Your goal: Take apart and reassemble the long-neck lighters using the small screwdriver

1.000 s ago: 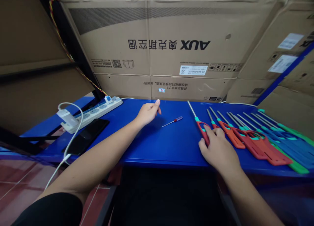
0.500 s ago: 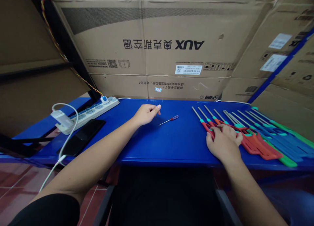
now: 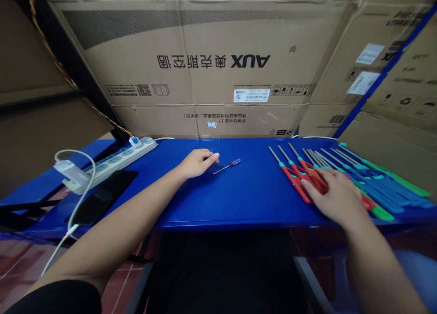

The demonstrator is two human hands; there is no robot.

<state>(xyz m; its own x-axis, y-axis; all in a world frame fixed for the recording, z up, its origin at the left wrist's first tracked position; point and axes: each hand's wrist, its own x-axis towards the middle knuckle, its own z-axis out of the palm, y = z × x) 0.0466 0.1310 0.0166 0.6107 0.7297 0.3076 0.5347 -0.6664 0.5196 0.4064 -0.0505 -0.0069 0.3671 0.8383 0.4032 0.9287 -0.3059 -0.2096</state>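
Note:
My left hand point(image 3: 198, 163) rests on the blue table, its fingers loosely curled in and nothing seen in them. Just right of it lies a small screwdriver point(image 3: 235, 162) with a clear purplish-red handle, its thin shaft pointing toward me. My right hand point(image 3: 336, 193) is closed over the handles of several red long-neck lighters point(image 3: 296, 183), thumb on the near side; its palm hides part of them. Their metal tubes point away from me. Farther right, blue long-neck lighters point(image 3: 382, 186) lie side by side, with green lighters point(image 3: 408, 179) among and beyond them.
At the left stand a white power strip point(image 3: 116, 157) with a charger point(image 3: 71, 172) plugged in and a black phone point(image 3: 105, 195) on a white cable. A large cardboard sheet point(image 3: 218, 36) rises along the back. The table's front edge point(image 3: 218, 225) is close to my body.
My right hand has moved right across the red lighters, and their tubes have shifted slightly right and turned. My left hand stays by the screwdriver. The view has swung a little right.

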